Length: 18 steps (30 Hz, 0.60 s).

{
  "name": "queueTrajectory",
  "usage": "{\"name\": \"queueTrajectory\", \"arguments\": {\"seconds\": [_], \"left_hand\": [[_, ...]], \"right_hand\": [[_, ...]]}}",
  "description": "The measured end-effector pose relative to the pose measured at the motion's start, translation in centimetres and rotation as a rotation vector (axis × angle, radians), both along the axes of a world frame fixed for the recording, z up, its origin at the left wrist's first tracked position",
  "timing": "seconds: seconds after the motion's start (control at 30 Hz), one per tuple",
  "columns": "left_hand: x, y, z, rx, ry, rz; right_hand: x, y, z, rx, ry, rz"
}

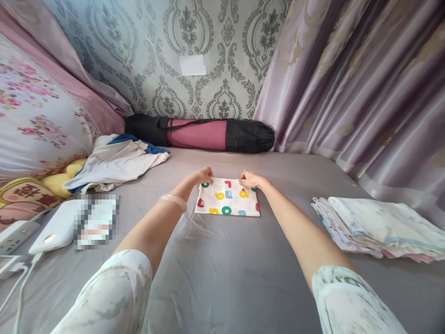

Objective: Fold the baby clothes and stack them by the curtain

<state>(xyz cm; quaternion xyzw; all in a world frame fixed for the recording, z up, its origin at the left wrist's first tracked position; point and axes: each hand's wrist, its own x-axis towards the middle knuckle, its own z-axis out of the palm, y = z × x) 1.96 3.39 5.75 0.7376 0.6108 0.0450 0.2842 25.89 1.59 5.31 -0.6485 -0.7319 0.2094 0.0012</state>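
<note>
A white cloth (227, 197) printed with bright letters lies folded into a rectangle on the grey bed sheet (222, 269). At its far left corner, my left hand (204, 175) pinches the edge with curled fingers. My right hand (249, 179) grips the far right corner the same way. Both fingertips are partly hidden behind the knuckles. The cloth's near edge rests flat on the sheet.
A stack of folded cloths (382, 227) lies at the right. Behind stands a pink and black rolled bag (198, 134) against the wall. At the left are a crumpled shirt (118, 160), a white power bank (60, 227), a power strip (15, 236) and cables.
</note>
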Motion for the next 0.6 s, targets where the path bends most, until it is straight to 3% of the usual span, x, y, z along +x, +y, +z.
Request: {"name": "queueTrajectory", "arguments": {"seconds": [0.23,0.43,0.5,0.6], "left_hand": [[-1.8,-1.3,3.6,-0.022,-0.146,-0.145],[-3.3,-2.2,8.2,0.047,-0.347,-0.303],[-3.2,-2.5,9.6,0.119,-0.389,-0.329],[-2.8,-3.1,10.9,0.352,-0.360,-0.292]], "right_hand": [[1.3,-1.6,3.7,-0.005,0.143,0.158],[3.1,-3.0,7.1,0.020,0.482,0.175],[3.3,-3.4,8.2,0.076,0.549,0.192],[3.1,-3.9,9.4,0.306,0.540,0.210]]}}
